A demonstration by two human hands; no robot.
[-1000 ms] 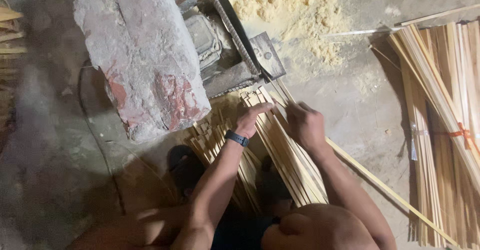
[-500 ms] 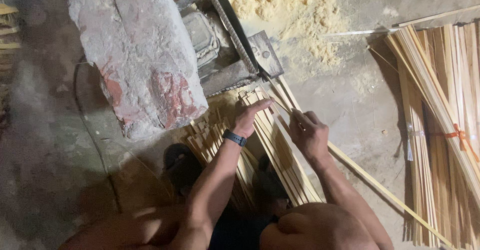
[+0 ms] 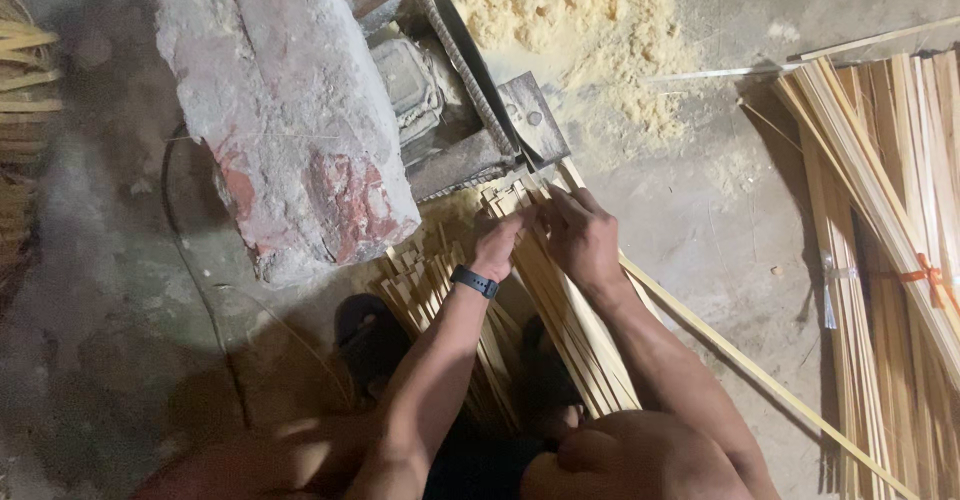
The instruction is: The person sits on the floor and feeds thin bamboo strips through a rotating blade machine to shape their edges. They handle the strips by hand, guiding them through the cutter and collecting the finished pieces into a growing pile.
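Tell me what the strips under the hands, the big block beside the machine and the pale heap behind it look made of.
Strips: probably split bamboo or light wood; pale yellow, raw, thin, straight and flat.
Block: looks like masonry; grey, rough mortar skin with red brick patches showing through.
Heap: likely sawdust; fine, loose, the strips' colour.

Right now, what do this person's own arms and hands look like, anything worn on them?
Both arms are bare from the shoulders down, with no sleeves. The left hand has a dark band strapped around its wrist, like a watch or fitness band. The right hand wears nothing that shows: no glove, no band. I cannot tell if any rings are worn.
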